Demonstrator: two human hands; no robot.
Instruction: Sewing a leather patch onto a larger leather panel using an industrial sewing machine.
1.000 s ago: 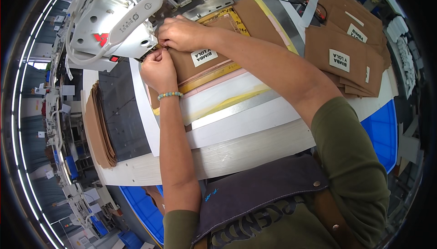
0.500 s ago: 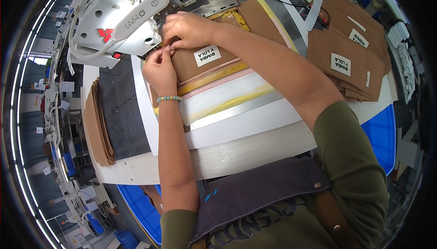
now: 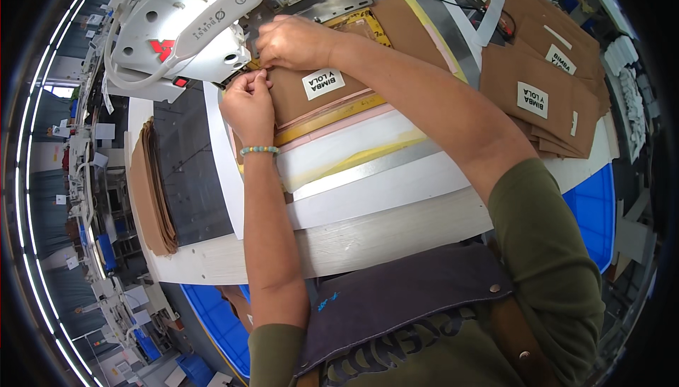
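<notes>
My left hand [image 3: 247,108], with a beaded bracelet at the wrist, is closed in a pinch by the head of a white sewing machine [image 3: 152,69]. Just right of it my right hand [image 3: 293,44] is bent over with its fingers curled together. Whatever either set of fingertips holds is too small or hidden to make out. Beneath both hands a brown fabric piece [image 3: 288,104] lies flat in a template with yellow strips [image 3: 332,118]. A white printed label [image 3: 323,84] sits on this fabric, below my right hand.
Brown fabric pieces with white labels are piled at the right [image 3: 506,69]; another brown stack [image 3: 150,189] hangs over the left table edge. Red-handled snips [image 3: 505,26] and a dark cable lie at the back right. Blue bins [image 3: 593,214] stand below the table on both sides.
My fingertips met half a second ago; now the right hand has drawn slightly up and away from the left, its fingers more curled. The fabric looks unmoved in its template.
</notes>
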